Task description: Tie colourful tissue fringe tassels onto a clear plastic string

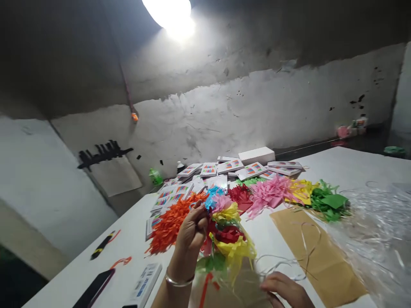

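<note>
My left hand (192,229), with a silver bangle at the wrist, is raised over the table's middle, fingers pinched together. Beside and below it is a bunch of tissue-paper tassels (229,235) in pink, yellow, red and green, its lower part blurred; the hand seems to grip it at the top. Low in the view, my right hand (285,288) has bent fingers drawn together at the tips. White string (279,261) loops beside those fingertips; whether they hold it is hidden. Orange fringed paper (175,222) lies left of my left hand.
Printed boxes (208,170) are piled at the back, before a plain white box (257,155). Pink tassels (271,192) and green ones (330,201) lie right of centre. Brown paper (316,252) and clear plastic (375,239) cover the right. A phone (94,288) and cutter (102,245) lie left.
</note>
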Motion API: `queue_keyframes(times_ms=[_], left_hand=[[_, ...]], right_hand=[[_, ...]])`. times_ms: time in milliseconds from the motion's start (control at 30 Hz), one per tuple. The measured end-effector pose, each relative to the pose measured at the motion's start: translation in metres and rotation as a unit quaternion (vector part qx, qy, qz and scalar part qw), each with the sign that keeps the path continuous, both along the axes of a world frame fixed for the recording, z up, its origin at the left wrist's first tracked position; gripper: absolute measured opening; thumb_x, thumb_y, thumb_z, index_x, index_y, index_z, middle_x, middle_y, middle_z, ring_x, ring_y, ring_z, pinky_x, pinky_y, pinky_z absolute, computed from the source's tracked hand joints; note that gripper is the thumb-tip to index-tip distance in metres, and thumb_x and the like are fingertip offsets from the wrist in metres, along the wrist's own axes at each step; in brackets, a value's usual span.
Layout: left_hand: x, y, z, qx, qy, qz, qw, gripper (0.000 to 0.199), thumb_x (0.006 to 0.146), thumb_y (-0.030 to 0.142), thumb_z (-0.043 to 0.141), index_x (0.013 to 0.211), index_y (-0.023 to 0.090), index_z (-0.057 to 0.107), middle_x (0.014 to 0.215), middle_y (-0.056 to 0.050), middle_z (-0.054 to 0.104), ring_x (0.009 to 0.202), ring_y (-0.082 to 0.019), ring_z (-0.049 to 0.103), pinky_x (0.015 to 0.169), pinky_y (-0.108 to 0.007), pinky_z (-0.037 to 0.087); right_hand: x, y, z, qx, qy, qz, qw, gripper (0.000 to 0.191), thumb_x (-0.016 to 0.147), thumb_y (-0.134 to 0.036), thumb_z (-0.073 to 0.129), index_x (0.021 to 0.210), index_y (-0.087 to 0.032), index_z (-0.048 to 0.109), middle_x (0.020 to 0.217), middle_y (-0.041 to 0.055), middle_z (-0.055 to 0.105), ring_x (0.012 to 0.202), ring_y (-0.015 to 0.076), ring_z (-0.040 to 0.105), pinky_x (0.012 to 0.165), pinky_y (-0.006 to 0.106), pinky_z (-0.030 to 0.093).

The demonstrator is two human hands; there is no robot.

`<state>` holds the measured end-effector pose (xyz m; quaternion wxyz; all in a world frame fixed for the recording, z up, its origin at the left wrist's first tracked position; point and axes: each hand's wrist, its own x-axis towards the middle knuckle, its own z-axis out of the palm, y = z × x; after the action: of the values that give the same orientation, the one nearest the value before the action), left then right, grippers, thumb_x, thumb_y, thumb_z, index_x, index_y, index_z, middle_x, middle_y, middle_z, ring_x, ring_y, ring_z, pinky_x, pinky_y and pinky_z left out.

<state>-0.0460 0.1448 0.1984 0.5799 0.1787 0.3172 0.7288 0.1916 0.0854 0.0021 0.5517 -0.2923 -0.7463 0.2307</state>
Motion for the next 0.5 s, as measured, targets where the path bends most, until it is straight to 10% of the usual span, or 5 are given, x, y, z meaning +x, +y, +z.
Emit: queue_keyframes(times_ms=[200, 500], left_hand=[[-0.008, -0.006, -0.003, 0.039, 0.008, 0.074, 0.996, 0.024, 0.075, -0.006, 0.065, 0.078, 0.016, 0.057, 0.051, 0.011, 0.049, 0.034, 0.000, 0.036, 0.031, -0.010, 0.022], [-0.005, -0.005, -0.016, 0.082, 0.073, 0.091, 0.990, 0.038, 0.057, 0.010, 0.084, 0.082, 0.018, 0.056, 0.049, 0.015, 0.040, 0.037, -0.001, 0.030, 0.033, -0.011, 0.018]], right_hand=[[-0.071, 0.005, 0.018, -0.060, -0.001, 0.105, 0.993, 0.035, 0.075, -0.017, 0.063, 0.099, -0.038, 0.076, 0.083, 0.0006, 0.077, 0.073, 0.0205, 0.075, 0.066, 0.026, 0.060], [-0.126, 0.034, 0.007, -0.231, 0.114, 0.012, 0.966, 0.009, 0.067, -0.036, 0.069, 0.071, -0.029, 0.074, 0.075, 0.0025, 0.068, 0.066, 0.0269, 0.064, 0.063, 0.039, 0.052]])
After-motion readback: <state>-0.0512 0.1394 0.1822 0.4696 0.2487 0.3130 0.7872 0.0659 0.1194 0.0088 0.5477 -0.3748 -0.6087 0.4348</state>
